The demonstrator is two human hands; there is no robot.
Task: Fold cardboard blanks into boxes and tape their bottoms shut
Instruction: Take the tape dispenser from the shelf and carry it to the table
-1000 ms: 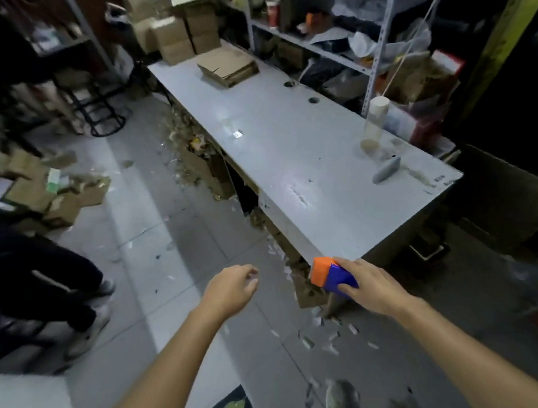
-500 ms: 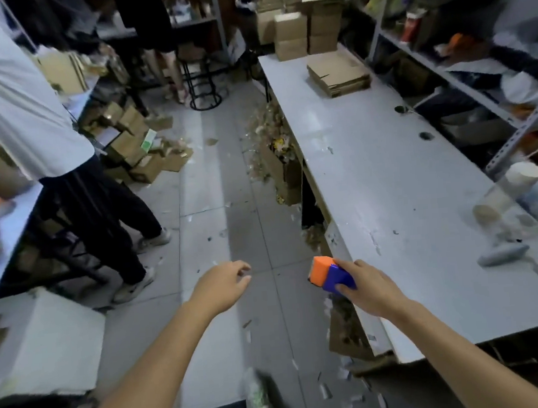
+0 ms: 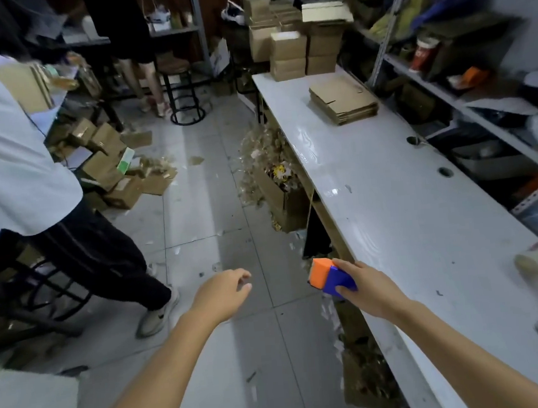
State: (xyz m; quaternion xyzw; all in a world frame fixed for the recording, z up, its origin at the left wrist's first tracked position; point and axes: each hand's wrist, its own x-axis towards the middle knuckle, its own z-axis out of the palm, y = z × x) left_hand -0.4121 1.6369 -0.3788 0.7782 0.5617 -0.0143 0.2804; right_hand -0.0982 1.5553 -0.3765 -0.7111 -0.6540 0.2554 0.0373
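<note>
Gripping a blocky orange-and-blue plastic tape dispenser (image 3: 331,279), the right hand (image 3: 367,287) hovers at the glossy white table's (image 3: 423,224) edge; the left hand (image 3: 222,296) hangs loosely curled, empty. Flat corrugated cardboard blanks (image 3: 343,104) lie stacked far up the tabletop.

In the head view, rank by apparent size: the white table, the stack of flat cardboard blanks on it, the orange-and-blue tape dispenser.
1. white table
2. stack of flat cardboard blanks
3. tape dispenser, gripped by the right hand; nearest the camera, yet it looks smallest.
</note>
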